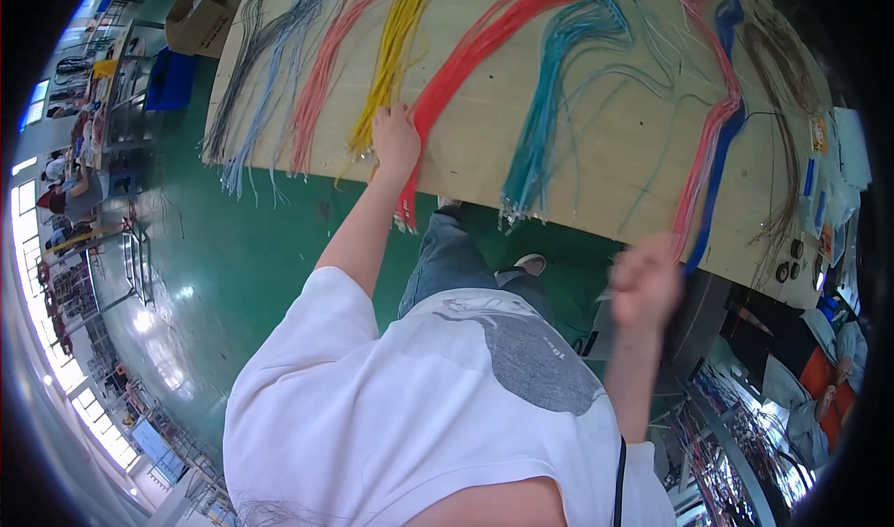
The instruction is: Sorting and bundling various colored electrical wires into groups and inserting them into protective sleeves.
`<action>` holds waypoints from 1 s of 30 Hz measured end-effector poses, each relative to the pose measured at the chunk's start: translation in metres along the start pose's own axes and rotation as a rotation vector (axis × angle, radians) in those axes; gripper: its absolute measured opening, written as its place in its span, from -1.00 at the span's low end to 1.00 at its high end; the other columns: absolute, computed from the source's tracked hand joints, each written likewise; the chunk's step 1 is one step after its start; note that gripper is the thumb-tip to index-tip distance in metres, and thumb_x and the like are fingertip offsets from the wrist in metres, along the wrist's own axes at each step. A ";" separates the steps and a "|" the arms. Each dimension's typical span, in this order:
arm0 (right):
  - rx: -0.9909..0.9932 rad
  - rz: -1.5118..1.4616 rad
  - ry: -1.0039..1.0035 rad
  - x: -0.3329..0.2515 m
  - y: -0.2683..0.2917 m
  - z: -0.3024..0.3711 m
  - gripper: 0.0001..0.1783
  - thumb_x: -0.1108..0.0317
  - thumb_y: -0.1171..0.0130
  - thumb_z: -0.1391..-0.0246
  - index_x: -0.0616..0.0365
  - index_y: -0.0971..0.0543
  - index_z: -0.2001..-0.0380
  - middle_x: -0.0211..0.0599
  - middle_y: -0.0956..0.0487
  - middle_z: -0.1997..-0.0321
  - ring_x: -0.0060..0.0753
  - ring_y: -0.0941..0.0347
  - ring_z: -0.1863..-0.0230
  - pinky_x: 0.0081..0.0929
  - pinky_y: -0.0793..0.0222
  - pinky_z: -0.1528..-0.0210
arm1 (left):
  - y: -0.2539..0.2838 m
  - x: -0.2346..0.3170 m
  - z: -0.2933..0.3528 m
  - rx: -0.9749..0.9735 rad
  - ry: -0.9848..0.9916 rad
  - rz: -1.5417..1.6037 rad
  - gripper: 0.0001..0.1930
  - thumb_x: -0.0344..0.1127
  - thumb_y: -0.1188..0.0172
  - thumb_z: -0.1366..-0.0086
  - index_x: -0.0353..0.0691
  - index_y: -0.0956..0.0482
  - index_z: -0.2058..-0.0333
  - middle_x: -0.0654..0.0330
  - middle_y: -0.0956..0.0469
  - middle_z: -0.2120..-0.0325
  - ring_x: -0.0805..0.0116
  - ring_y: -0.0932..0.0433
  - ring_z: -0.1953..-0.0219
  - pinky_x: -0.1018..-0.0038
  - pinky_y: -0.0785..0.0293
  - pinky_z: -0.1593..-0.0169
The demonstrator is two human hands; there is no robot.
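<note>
My left hand (396,141) lies at the table edge between the yellow wire bundle (399,43) and the red wire bundle (484,43). Its fingers are curled in against the red wires' left side; what they grip is hidden. In front of the table, below the pink wire bundle (700,164), my right hand (644,280) is raised and blurred. Those fingers look closed, and a small pale bit shows beside them, too smeared to name. Between the hands, the teal wire bundle (545,108) hangs its metal-tipped ends over the edge.
Dark grey, light blue and salmon wire bundles (326,85) lie along the left of the wooden table (466,155). A thick blue bundle (729,145) and brown wires (782,155) lie right, near black tape rolls (790,268). A cardboard box (200,15) and blue bin (171,78) stand left.
</note>
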State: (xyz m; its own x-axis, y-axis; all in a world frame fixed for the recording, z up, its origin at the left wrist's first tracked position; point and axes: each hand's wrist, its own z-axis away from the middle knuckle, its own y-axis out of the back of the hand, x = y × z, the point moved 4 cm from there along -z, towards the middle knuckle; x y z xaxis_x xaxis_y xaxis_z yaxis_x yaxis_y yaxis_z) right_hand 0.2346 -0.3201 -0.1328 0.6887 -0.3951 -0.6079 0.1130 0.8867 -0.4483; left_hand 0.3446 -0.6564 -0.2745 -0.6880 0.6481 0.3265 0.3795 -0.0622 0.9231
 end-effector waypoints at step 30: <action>0.213 0.161 -0.193 0.117 -0.070 -0.051 -0.67 0.12 0.19 -0.09 -0.01 -0.16 0.68 -0.59 0.02 0.82 -0.71 0.22 0.83 -0.70 0.35 0.81 | -0.003 -0.051 -0.097 -0.614 0.273 0.668 -0.80 -0.33 0.08 -0.12 -0.40 -0.29 0.41 -0.13 -0.39 0.51 -0.03 -0.41 0.35 0.20 -0.34 0.31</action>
State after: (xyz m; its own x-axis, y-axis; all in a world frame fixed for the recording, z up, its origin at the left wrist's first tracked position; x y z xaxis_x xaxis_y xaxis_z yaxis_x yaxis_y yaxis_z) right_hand 0.2706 -0.4407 -0.2062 0.8304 -0.2109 -0.5157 0.1246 0.9724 -0.1971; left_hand 0.3182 -0.7626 -0.2745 -0.5966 0.1391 0.7904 0.4088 -0.7949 0.4484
